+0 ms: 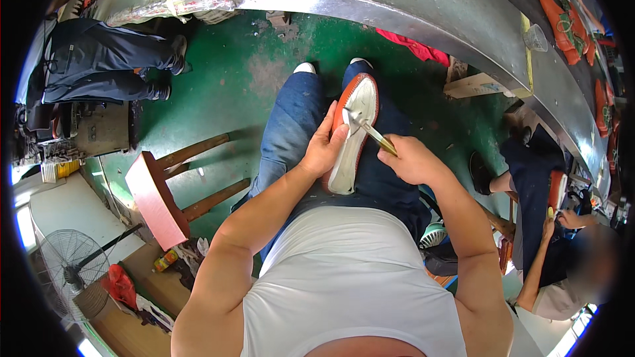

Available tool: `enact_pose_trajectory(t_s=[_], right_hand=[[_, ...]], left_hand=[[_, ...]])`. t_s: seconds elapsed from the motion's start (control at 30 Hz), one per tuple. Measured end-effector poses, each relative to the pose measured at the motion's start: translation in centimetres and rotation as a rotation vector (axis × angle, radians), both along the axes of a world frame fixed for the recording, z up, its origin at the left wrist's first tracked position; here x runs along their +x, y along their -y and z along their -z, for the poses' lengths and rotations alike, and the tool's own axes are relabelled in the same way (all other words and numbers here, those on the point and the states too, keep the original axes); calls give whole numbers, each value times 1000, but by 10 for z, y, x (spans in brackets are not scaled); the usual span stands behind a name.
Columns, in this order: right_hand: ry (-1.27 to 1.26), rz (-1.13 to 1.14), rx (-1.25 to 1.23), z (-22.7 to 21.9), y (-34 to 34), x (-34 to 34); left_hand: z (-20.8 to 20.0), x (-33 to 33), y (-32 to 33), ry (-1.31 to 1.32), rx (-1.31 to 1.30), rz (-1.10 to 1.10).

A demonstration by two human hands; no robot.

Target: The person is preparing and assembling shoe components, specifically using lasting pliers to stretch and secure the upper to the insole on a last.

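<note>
I sat with an orange-edged shoe with a white sole [352, 133] lying sole-up along my right thigh, toe pointing away from me toward the green painted floor [228, 86]. My left hand [324, 149] was wrapped round the shoe's left edge, thumb pressed onto the white sole, fingers curled under the orange rim, clamped firmly on it. My right hand [411, 158] was closed in a fist round a slim brass-coloured hand tool with a small metal head [372, 131], its tip touching the sole near the toe end.

Just to my left stood a wooden stool with a pink rectangular seat and round brown legs [159, 199], tipped toward me in the view, well clear of my elbows. Beyond my feet ran a long curved grey metal conveyor table [370, 6], with more orange shoes [562, 23] lying on its far right stretch and a red cloth [417, 47] tucked under its edge. At the upper left a person in dark trousers [106, 59] sat near a machine. To my right, close by my elbow, a co-worker in dark clothes [542, 225] bent over another shoe. A wire-caged fan [69, 261] and a cardboard box [142, 271] sat at my lower left. Nothing lay between my hands and the shoe.
</note>
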State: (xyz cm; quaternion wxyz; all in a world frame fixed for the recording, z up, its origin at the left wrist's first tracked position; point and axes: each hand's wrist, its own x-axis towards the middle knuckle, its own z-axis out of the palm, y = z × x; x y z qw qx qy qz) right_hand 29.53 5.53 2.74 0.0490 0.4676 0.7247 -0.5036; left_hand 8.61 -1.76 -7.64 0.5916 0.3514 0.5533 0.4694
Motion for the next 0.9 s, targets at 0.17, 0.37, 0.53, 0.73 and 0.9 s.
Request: enact_pose_trajectory(t_s=[0.17, 0.37, 0.53, 0.73, 0.9], right_hand=[[-261, 379, -266, 49, 52, -12], [-374, 422, -664, 46, 35, 12], [-356, 347, -665, 29, 22, 42], [-424, 259, 147, 39, -15, 2], [-177, 125, -20, 24, -31, -9]], left_hand=[[-6, -7, -9, -410, 314, 107], [-26, -12, -14, -640, 343, 252], [-33, -11, -17, -745, 225, 298], [-49, -6, -20, -802, 225, 392], [-31, -3, -13, -794, 334, 221]])
